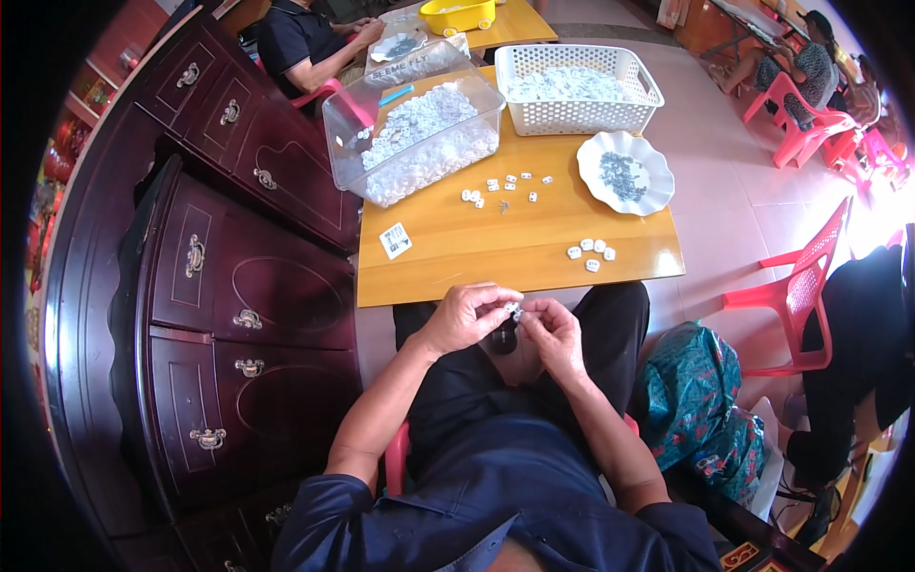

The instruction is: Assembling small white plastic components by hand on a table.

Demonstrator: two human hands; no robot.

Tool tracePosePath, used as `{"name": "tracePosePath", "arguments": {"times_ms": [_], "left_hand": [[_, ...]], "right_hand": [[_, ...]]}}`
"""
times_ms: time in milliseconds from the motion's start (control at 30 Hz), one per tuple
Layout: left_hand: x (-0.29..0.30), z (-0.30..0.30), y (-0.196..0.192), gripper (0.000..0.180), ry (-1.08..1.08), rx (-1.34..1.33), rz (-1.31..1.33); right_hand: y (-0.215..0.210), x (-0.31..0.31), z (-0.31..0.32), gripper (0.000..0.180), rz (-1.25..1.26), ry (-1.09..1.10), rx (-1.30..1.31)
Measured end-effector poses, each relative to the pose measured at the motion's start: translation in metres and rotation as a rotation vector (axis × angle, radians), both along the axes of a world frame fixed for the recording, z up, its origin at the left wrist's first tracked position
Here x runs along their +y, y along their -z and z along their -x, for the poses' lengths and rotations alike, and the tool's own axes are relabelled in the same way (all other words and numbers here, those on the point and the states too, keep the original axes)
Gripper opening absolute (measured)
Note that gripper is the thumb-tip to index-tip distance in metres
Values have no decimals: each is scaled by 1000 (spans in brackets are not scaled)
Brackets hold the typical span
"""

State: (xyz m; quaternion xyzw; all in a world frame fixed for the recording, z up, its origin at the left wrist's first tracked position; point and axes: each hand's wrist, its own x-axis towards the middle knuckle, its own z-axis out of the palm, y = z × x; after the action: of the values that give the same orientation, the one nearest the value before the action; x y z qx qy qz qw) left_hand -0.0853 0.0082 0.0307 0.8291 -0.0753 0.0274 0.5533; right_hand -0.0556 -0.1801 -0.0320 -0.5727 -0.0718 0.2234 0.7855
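Observation:
Over my lap, just off the table's near edge, my left hand (465, 319) and my right hand (556, 340) meet with fingertips pinched. Between them is a small white plastic piece (514, 310), partly covered by the fingers; its finer detail is too small to make out. Below it a dark rounded object (503, 339) shows, its kind unclear. On the table, several white pieces with dark marks (593, 246) lie nearest the right hand. Farther back are more small white pieces (493, 185) and a few tiny metal parts (504, 206).
The wooden table (457, 257) holds a clear bin (415, 143) of white parts, a white perforated basket (581, 119) and a scalloped plate (653, 195) of small grey parts. A dark cabinet (276, 267) stands left, a pink chair (805, 296) right. Another person (295, 48) sits beyond.

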Motion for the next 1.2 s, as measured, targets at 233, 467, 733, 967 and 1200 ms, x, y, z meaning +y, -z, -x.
{"name": "tracePosePath", "arguments": {"times_ms": [233, 467, 733, 967, 1200], "left_hand": [[1, -1, 1, 21, 21, -45, -68], [2, -1, 2, 23, 55, 0, -75], [5, -2, 9, 23, 82, 134, 24], [10, -5, 18, 24, 150, 127, 57], [-2, -1, 8, 47, 98, 131, -120]], "right_hand": [[-2, -1, 0, 11, 0, -3, -1], [-1, -1, 0, 11, -35, -22, 51], [4, -5, -3, 8, -66, -90, 135], [4, -7, -7, 11, -58, -158, 328], [12, -8, -7, 17, -181, -211, 464]]}}
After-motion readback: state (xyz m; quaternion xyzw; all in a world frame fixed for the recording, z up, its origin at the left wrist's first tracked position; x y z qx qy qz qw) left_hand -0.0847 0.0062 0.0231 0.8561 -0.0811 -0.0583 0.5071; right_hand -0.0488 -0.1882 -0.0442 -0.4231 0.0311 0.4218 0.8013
